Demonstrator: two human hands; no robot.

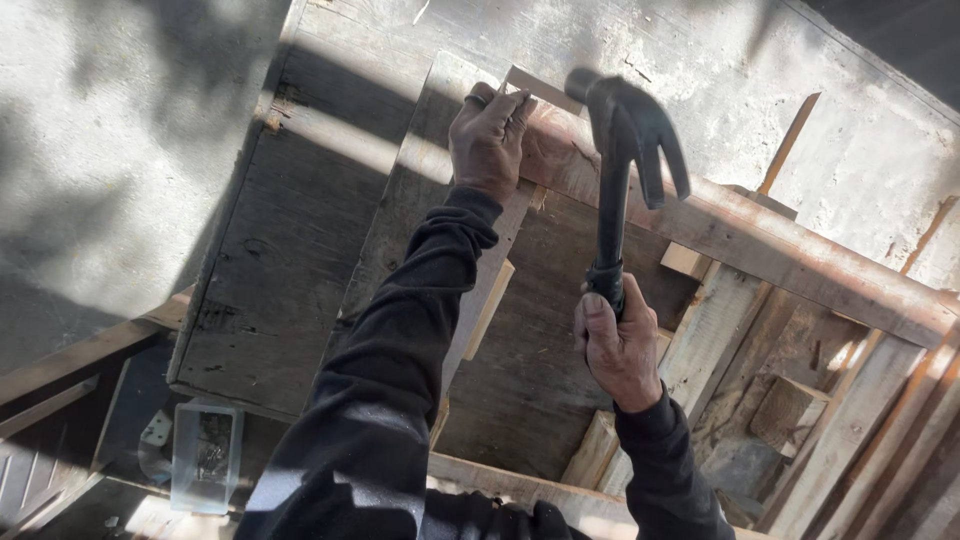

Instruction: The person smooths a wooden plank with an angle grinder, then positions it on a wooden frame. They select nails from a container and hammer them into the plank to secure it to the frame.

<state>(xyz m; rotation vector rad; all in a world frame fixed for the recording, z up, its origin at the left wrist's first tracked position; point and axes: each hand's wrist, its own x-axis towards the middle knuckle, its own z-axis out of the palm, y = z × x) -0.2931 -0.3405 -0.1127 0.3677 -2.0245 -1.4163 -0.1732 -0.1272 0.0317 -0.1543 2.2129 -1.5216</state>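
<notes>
I see claw hammer (627, 130), dark head, black handle, raised above reddish wooden rail (760, 245) of rough plank frame. My right hand (618, 350) wraps tight round handle's lower end. My left hand (490, 135) presses on rail's far end, fingers curled over edge; whether it pinches nail, cannot tell. Clear plastic box (205, 455) sits low left on plank, small dark fasteners inside. Grey weathered boards (290, 260) lie beneath. Concrete floor (110, 130) beyond. Loose wood blocks (790, 410) right, inside frame.
</notes>
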